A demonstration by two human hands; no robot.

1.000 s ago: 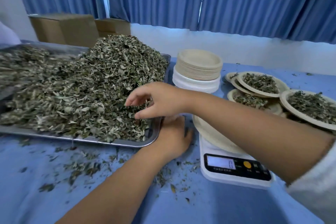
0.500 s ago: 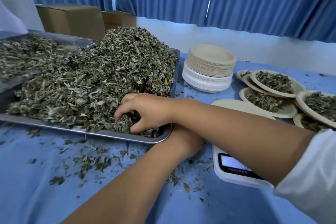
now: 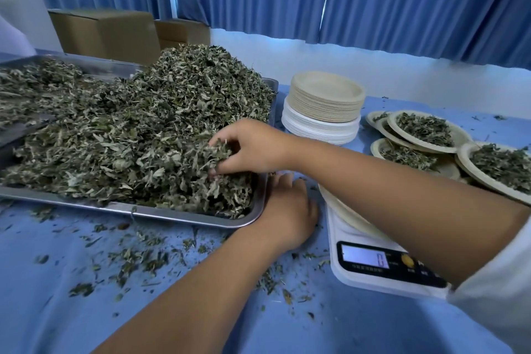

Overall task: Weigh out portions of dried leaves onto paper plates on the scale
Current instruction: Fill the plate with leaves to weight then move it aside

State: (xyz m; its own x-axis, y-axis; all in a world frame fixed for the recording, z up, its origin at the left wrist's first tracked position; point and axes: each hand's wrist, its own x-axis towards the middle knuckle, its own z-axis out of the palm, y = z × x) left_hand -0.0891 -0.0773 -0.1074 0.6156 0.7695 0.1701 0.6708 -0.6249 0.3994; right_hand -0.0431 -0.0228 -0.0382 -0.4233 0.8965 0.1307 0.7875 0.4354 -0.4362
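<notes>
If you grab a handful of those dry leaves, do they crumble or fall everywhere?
Probably light and loose: the dried leaves heap high in fluffy flakes. They likely spill easily; the right hand grips a straggly handful, and crumbs litter the blue table.

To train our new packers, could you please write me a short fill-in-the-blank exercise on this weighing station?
1. The right hand grips a handful of dried leaves above the metal ____.
2. The display of the scale reads ____.
3. In the stack of plates, beige plates sit on top of ____ ones.
4. The left hand rests on the ____ table cover, beside the scale.

Missing words: tray; 0; white; blue.
</notes>
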